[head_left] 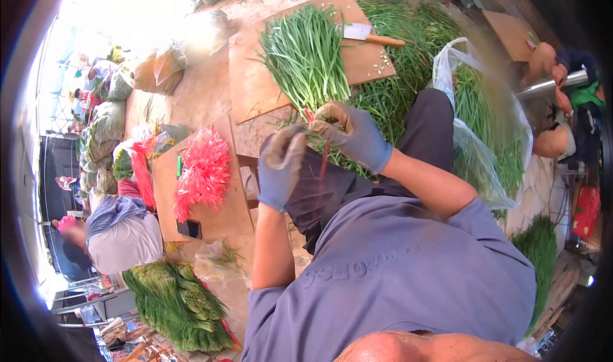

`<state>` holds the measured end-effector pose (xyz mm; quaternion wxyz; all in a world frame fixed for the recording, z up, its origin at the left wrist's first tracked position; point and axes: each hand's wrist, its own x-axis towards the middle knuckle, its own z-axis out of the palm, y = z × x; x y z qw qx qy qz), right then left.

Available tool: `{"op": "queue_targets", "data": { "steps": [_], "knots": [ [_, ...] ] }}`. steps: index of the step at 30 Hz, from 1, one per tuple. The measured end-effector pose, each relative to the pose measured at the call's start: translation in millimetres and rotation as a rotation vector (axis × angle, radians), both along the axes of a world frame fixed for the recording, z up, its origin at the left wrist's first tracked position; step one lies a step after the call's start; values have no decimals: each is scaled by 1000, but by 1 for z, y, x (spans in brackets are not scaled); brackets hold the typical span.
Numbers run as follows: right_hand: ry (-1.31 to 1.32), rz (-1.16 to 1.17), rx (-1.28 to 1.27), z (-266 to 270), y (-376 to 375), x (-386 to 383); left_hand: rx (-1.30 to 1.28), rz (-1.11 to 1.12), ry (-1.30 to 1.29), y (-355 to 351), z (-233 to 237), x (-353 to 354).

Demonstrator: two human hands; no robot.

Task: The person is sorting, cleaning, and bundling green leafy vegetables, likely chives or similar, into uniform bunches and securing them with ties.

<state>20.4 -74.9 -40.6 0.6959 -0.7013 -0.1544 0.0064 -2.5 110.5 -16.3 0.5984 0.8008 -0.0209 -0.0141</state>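
Note:
A large bundle of garlic chives point(306, 55) lies on a wooden board point(246, 75), its pale stem ends toward me. Around those ends runs a red plastic tie point(309, 114). My right hand point(354, 135), in a grey-blue work glove, pinches at the tie close to the stems. Beside it my left hand point(281, 167), gloved alike, has its fingertips closed at the same spot; the strand between the fingers is mostly hidden. A thin red strand hangs blurred below the hands. On the board rests a cleaver point(377, 37) with a wooden handle, next to small cut stem pieces.
Red plastic strips point(203, 170) are heaped on a smaller board at left, with a phone point(189, 228) there. Loose greens point(415, 27) surround the main board. A clear bag of greens point(488, 126) stands at right. Co-workers sit at left and right.

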Motion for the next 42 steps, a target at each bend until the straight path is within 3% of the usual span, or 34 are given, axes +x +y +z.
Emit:
{"op": "queue_targets", "data": {
  "steps": [1, 4, 13, 22, 28, 30, 32, 36, 38, 40, 42],
  "knots": [
    [-68, -44, -125, 8, -3, -3, -22, 93, -14, 3, 0, 0],
    [-227, -95, -364, 13, -3, -2, -187, 19, 2, 0, 14, 2],
    [-392, -73, -379, -16, -7, 1, -302, -65, 265, -5, -4, 14],
    [-41, 103, -418, -45, -6, -9, -371, -114, 384, 6, -48, 11],
    [-193, 183, -428, -82, -10, 6, -694, -66, 573, 15, -66, 16],
    [131, 329, -254, -91, -15, 12, -753, -29, 547, 18, -80, 24],
    [422, 424, -146, -101, -27, 21, -647, 32, 502, 31, -96, 36],
    [877, 547, -140, -172, -72, 55, -279, 197, 564, 64, -147, 78],
    [742, 367, -511, -204, -94, 75, -79, 227, 618, 76, -190, 102],
    [426, 172, -758, -221, -109, 101, 115, 227, 644, 86, -247, 129],
    [216, 25, -939, -216, -111, 117, 167, 221, 399, 107, -332, 153]
  ]
}}
